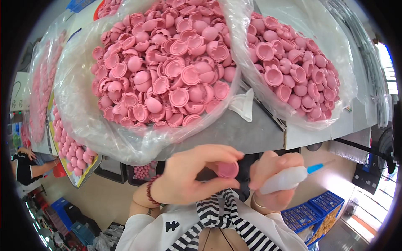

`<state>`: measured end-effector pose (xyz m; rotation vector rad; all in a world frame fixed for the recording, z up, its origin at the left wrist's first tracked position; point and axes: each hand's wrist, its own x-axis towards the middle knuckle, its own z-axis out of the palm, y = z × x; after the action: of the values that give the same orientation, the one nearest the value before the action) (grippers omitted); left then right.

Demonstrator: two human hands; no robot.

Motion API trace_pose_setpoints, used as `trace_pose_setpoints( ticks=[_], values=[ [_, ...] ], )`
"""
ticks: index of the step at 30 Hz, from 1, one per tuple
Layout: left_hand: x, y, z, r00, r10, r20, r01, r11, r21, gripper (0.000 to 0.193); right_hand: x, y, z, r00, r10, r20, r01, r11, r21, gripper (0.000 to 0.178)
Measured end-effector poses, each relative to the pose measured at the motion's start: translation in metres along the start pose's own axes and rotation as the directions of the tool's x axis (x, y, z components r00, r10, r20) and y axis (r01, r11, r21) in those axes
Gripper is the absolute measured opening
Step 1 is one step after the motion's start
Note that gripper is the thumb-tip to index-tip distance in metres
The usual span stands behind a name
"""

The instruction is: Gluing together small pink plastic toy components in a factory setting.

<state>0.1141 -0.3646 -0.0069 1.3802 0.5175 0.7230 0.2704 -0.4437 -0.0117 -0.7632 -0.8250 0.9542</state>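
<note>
Between the thumb and fingers of my left hand (184,173) is a small pink plastic half-shell (228,170), its round hollow side partly showing. My right hand (274,178) is wrapped round a white squeeze bottle (284,180) with a blue nozzle (315,168) that points off to the right, away from the shell. Both hands are held in front of the table's near edge. Beyond them, a big clear plastic bag (144,144) lies open, full of loose pink half-shells (161,85).
A second open bag (349,83) at the right holds more pink pieces (293,62). A white scrap (243,105) lies on the grey table (217,140) between the bags. At the left stands a yellow-edged tray (83,180) of pink balls. Blue crates (301,215) stand lower right; another person (29,167) is far left.
</note>
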Motion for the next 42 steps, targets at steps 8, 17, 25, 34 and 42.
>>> trace_pose_setpoints(
  ticks=[8, 17, 25, 34, 42],
  values=[
    [-0.001, -0.031, 0.006, 0.995, -0.066, 0.069, 0.09, 0.891, -0.445, 0.044, -0.002, 0.012, 0.0, 0.999, 0.033, -0.034, -0.038, 0.986, -0.162, 0.059],
    [0.0, -0.029, 0.005, 0.997, -0.07, 0.041, 0.081, 0.83, -0.552, 0.053, 0.013, 0.003, -0.028, 0.873, -0.449, 0.19, 0.484, 0.754, -0.445, 0.056],
    [-0.005, -0.037, 0.002, 0.999, 0.022, -0.029, -0.033, 0.906, -0.423, 0.044, 0.01, 0.007, -0.006, 0.841, -0.53, 0.107, 0.49, 0.664, -0.564, 0.061],
    [-0.005, -0.033, 0.003, 0.998, 0.052, -0.041, -0.064, 0.917, -0.395, 0.043, 0.009, 0.007, -0.007, 0.827, -0.558, 0.07, 0.488, 0.649, -0.584, 0.06],
    [-0.006, -0.032, 0.002, 0.997, 0.052, -0.052, -0.068, 0.922, -0.382, 0.043, 0.011, 0.01, -0.006, 0.797, -0.6, 0.071, 0.515, 0.612, -0.601, 0.06]
  ],
)
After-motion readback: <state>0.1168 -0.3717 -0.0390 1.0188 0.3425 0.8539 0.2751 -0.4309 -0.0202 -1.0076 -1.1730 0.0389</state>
